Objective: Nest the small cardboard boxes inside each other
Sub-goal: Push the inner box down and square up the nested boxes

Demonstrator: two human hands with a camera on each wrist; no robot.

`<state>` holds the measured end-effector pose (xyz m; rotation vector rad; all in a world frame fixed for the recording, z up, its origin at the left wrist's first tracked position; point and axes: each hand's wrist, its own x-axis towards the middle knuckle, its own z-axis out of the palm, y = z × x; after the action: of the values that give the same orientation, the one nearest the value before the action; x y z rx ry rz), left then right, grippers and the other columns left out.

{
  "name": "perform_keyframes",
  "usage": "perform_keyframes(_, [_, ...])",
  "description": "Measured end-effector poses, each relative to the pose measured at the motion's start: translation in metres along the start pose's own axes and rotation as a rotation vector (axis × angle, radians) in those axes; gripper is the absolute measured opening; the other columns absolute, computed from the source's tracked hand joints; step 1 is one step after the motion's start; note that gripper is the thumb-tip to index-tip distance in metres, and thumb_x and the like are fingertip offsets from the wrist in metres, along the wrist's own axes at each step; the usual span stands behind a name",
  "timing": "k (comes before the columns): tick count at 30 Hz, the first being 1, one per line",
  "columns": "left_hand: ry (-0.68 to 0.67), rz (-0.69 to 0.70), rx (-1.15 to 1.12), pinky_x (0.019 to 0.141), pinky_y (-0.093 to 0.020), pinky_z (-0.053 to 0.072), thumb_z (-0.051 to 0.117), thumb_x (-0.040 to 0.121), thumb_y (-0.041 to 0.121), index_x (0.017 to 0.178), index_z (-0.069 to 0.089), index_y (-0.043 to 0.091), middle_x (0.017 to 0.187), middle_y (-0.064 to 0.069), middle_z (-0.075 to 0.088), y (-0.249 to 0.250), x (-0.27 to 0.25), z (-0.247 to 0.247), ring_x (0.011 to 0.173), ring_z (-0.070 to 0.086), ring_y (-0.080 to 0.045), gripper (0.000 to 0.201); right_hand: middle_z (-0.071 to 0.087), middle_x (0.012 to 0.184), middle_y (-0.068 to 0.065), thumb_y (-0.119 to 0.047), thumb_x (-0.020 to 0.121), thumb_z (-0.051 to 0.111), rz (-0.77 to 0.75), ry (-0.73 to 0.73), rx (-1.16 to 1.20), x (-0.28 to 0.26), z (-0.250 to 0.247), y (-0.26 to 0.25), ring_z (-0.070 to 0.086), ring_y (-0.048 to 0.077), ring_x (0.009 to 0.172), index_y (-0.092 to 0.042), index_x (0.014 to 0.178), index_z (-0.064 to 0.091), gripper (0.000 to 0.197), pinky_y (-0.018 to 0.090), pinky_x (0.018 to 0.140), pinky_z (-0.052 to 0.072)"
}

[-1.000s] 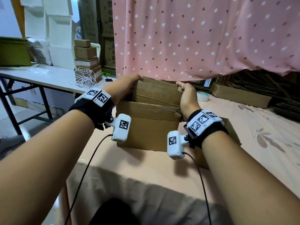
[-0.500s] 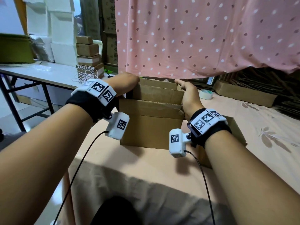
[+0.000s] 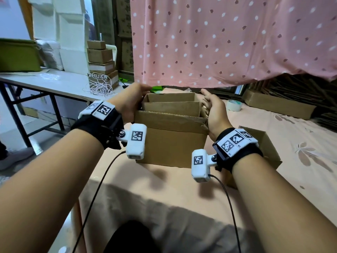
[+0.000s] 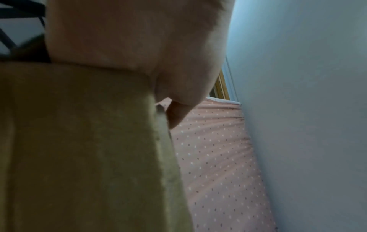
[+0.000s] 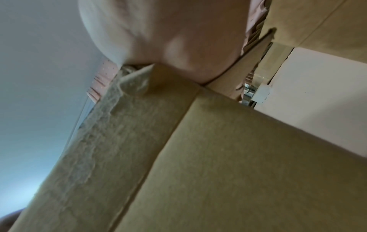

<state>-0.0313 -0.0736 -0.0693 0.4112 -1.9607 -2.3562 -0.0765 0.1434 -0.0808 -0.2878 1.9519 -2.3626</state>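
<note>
A large open cardboard box [image 3: 171,143] stands on the pink cloth in the head view. A smaller open box [image 3: 171,106] sits level inside it, its rim a little above the outer one. My left hand [image 3: 144,88] lies flat against the left side of the boxes, fingers stretched along the top edge. Its palm [image 4: 139,39] presses on cardboard [image 4: 79,141] in the left wrist view. My right hand [image 3: 205,99] is at the right side with straight fingers. In the right wrist view its palm [image 5: 168,31] meets the box corner [image 5: 198,157]. Another small open box [image 3: 264,143] stands behind my right wrist.
A tape roll [image 3: 234,105] and a long flat box [image 3: 277,105] lie at the back right under the pink dotted curtain [image 3: 228,42]. To the left a white table [image 3: 60,83] carries stacked small boxes [image 3: 100,59], a wire coil [image 3: 99,86] and a green crate [image 3: 18,55].
The inner box was tilted between my hands; it now sits level and lower in the large box. My right fingers have straightened at its side.
</note>
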Motion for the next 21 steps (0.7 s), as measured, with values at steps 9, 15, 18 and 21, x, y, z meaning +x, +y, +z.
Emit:
perform_keyframes(9, [0.021, 0.134, -0.224, 0.062, -0.028, 0.045, 0.051, 0.102, 0.026, 0.094, 0.067, 0.018, 0.085, 0.002, 0.067, -0.018, 0.0, -0.007, 0.069, 0.058, -0.016, 0.02, 0.065, 0.066, -0.013, -0.03, 0.102, 0.046, -0.012, -0.142, 0.028, 0.008, -0.005, 0.007, 0.061, 0.003, 0.053, -0.026, 0.094, 0.064, 0.02, 0.018, 0.049, 0.047])
perform_keyframes(15, [-0.022, 0.199, -0.203, 0.065, -0.03, 0.046, 0.045, 0.102, 0.013, 0.092, 0.065, 0.02, 0.089, -0.001, 0.066, -0.025, 0.002, -0.005, 0.073, 0.059, -0.016, 0.024, 0.065, 0.056, -0.011, -0.033, 0.103, 0.045, -0.02, -0.204, 0.007, 0.007, -0.008, 0.012, 0.062, 0.004, 0.048, -0.026, 0.056, 0.073, 0.055, 0.018, 0.049, 0.047])
perform_keyframes(18, [0.01, 0.218, -0.228, 0.065, -0.028, 0.045, 0.042, 0.103, 0.006, 0.095, 0.068, 0.018, 0.087, -0.001, 0.067, -0.026, 0.004, -0.007, 0.071, 0.058, -0.016, 0.029, 0.068, 0.061, -0.01, -0.036, 0.101, 0.047, -0.013, -0.19, -0.008, 0.008, -0.007, 0.013, 0.065, 0.007, 0.056, -0.028, 0.058, 0.074, 0.052, 0.024, 0.06, 0.05])
perform_keyframes(21, [0.051, 0.23, -0.251, 0.067, -0.029, 0.044, 0.043, 0.103, 0.007, 0.101, 0.071, 0.018, 0.09, -0.002, 0.068, -0.031, 0.009, -0.013, 0.075, 0.054, -0.016, 0.031, 0.07, 0.068, -0.009, -0.039, 0.099, 0.049, -0.019, -0.171, -0.038, 0.008, -0.007, 0.015, 0.066, 0.01, 0.064, -0.027, 0.071, 0.074, 0.039, 0.027, 0.064, 0.05])
